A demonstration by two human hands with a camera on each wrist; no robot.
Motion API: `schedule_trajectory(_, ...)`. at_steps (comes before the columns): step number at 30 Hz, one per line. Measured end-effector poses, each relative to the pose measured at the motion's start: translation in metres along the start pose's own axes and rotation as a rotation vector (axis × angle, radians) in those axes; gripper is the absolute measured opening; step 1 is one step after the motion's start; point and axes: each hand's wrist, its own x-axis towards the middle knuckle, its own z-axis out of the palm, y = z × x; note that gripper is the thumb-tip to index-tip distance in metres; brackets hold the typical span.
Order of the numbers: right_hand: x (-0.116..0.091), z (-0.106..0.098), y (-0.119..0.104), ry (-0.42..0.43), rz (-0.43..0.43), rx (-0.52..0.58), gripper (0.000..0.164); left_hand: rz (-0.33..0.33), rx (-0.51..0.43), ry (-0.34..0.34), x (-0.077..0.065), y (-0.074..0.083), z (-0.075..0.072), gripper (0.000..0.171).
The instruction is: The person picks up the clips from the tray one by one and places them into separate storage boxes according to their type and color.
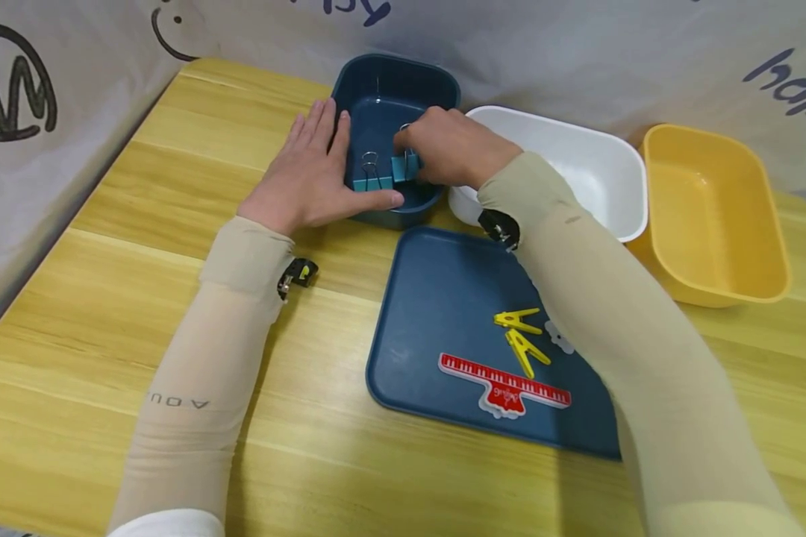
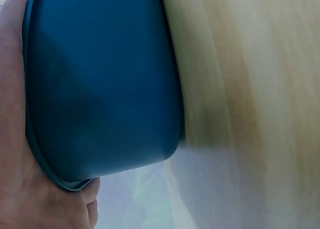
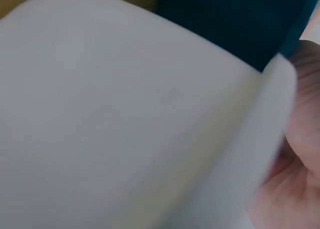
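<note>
My left hand (image 1: 312, 175) lies over the left and front rim of the dark blue bin (image 1: 389, 218), fingers straight and thumb stretched along the front edge. In the left wrist view that bin's outer wall (image 2: 105, 89) fills much of the picture beside the palm. Reaching into the bin from the right, my right hand (image 1: 453, 145) pinches a teal binder clip (image 1: 403, 168), its fingertips partly hidden. A second teal binder clip (image 1: 372, 184), wire handles up, sits close beside it near my left thumb. The right wrist view shows the white bin (image 3: 125, 99) in front of the right palm.
The white bin (image 1: 604, 186) and a yellow bin (image 1: 719, 216) stand to the right. On a dark blue tray (image 1: 430, 298) lie yellow clothespins (image 1: 525, 352), a red ruler-shaped clip (image 1: 504, 382) and a pale flower-shaped piece (image 1: 559, 337), partly behind my right sleeve.
</note>
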Motion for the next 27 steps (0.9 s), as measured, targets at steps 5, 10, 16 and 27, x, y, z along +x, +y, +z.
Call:
schedule_trajectory(5,0.0022,0.0005,-0.0006,-0.017,0.009,0.007,0.043,0.002,0.001,0.001,-0.0002,0.0001,0.0004,0.133)
schedule_trajectory(10,0.0042,0.0015,-0.0008,-0.024,0.011,0.011,0.043,0.005,0.003,0.006,-0.0006,-0.0002,0.0001,0.132)
schedule_trajectory(16,0.0061,0.0018,-0.0008,-0.035,0.002,0.011,0.041,0.005,-0.001,0.01,-0.0019,-0.0003,0.0,0.132)
schedule_trajectory(27,0.0084,0.0039,-0.0001,-0.057,0.002,-0.008,0.041,0.001,0.005,0.01,-0.0011,0.0005,-0.0001,0.132)
